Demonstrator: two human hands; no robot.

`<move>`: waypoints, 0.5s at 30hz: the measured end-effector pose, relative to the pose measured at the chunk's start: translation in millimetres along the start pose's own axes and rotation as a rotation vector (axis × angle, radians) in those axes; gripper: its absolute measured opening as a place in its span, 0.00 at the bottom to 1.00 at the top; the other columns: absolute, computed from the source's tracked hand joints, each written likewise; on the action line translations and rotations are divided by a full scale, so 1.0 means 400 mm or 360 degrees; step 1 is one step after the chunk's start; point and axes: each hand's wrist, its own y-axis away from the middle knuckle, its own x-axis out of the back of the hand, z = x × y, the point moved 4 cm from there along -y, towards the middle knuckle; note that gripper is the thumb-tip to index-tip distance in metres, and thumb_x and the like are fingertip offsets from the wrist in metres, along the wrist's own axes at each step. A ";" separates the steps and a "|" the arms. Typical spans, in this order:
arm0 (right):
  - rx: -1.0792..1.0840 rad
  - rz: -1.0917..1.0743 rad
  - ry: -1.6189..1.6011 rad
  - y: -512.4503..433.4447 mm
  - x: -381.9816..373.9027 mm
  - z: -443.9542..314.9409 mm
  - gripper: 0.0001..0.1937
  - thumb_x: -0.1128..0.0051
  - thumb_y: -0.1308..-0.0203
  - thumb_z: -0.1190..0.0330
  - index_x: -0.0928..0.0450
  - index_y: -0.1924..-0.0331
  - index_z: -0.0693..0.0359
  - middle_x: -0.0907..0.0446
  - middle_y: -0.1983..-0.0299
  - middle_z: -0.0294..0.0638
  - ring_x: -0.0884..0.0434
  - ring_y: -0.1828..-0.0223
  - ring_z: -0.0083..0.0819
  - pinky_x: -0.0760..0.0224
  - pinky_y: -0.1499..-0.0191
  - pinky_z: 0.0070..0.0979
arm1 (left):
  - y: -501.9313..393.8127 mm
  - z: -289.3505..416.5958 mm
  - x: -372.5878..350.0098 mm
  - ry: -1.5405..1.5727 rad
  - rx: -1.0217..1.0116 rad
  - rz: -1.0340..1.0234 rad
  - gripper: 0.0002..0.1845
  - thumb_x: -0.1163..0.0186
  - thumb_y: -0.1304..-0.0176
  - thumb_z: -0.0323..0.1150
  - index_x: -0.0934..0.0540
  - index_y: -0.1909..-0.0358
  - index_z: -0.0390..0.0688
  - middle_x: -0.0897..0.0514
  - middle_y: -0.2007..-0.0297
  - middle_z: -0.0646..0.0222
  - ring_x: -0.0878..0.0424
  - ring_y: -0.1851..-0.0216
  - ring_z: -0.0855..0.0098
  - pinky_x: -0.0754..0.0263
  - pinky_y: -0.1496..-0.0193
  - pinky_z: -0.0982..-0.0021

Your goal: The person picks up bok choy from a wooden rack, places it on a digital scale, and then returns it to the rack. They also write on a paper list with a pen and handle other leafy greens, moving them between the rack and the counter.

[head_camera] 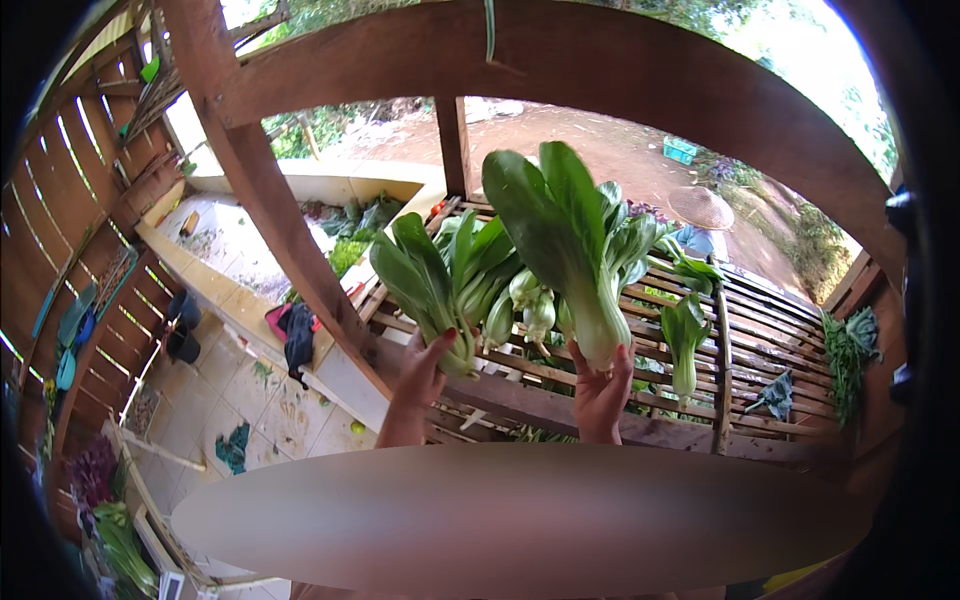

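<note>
My left hand (421,373) grips a smaller head of bok choy (420,285) by its stem end, leaves pointing up. A larger bok choy (574,255) is held upright by its base in my right hand (603,384). Behind and between the two heads, a pile of more bok choy (538,315) lies on a slatted wooden rack (765,337). To the right of my right hand, a single small bok choy (684,349) rests on the slats. The pile is partly hidden by the heads in my hands.
A wooden post (277,225) and a beam (555,56) frame the rack. Left of it stands a tiled basin (180,259) with leafy greens; dark cloth (299,337) hangs on its ledge. Leafy greens (847,360) lie at the rack's right end. Beyond, a person in a woven hat (701,208) is outside.
</note>
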 end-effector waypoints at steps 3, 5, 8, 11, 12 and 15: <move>-0.0280 0.0007 -0.0167 0.011 0.001 0.010 0.29 0.51 0.36 0.57 0.43 0.37 0.64 0.34 0.41 0.52 0.30 0.40 0.50 0.25 0.43 0.40 | 0.053 -0.060 -0.045 0.0229 0.0020 -0.0006 0.26 0.39 0.39 0.36 0.33 0.44 0.34 0.22 0.51 0.56 0.21 0.51 0.63 0.23 0.50 0.62; -0.0441 -0.0075 -0.0238 0.027 -0.006 0.020 0.31 0.50 0.37 0.56 0.44 0.37 0.66 0.35 0.39 0.53 0.32 0.40 0.53 0.27 0.42 0.40 | 0.084 -0.082 -0.072 0.0338 0.0018 0.0000 0.25 0.40 0.38 0.37 0.34 0.44 0.34 0.24 0.50 0.56 0.22 0.50 0.63 0.24 0.48 0.60; -0.0642 -0.0137 -0.0287 0.063 -0.016 0.035 0.33 0.47 0.40 0.57 0.45 0.34 0.62 0.34 0.40 0.48 0.31 0.39 0.45 0.32 0.39 0.43 | 0.120 -0.093 -0.091 0.0318 -0.0001 0.0013 0.30 0.39 0.40 0.39 0.36 0.41 0.35 0.25 0.47 0.57 0.25 0.46 0.63 0.28 0.43 0.58; -0.0647 -0.0407 -0.0120 0.109 -0.045 0.048 0.39 0.40 0.46 0.60 0.48 0.33 0.62 0.36 0.39 0.50 0.33 0.38 0.44 0.36 0.37 0.43 | 0.162 -0.090 -0.081 0.0284 -0.0062 0.0094 0.33 0.38 0.41 0.40 0.38 0.38 0.37 0.26 0.46 0.57 0.26 0.46 0.63 0.30 0.41 0.58; -0.0708 -0.0477 -0.0076 0.126 -0.055 0.053 0.46 0.33 0.53 0.63 0.51 0.32 0.62 0.38 0.38 0.49 0.34 0.37 0.42 0.39 0.36 0.41 | 0.178 -0.086 -0.073 0.0283 -0.0086 0.0120 0.33 0.38 0.41 0.40 0.39 0.38 0.37 0.26 0.46 0.57 0.26 0.46 0.63 0.31 0.41 0.58; -0.0643 -0.0608 0.0149 0.186 -0.103 0.096 0.50 0.30 0.56 0.63 0.53 0.31 0.63 0.38 0.39 0.49 0.34 0.38 0.40 0.38 0.37 0.38 | 0.235 -0.065 -0.038 0.0277 -0.0188 0.0147 0.34 0.38 0.42 0.36 0.40 0.37 0.39 0.27 0.45 0.59 0.27 0.44 0.62 0.31 0.41 0.58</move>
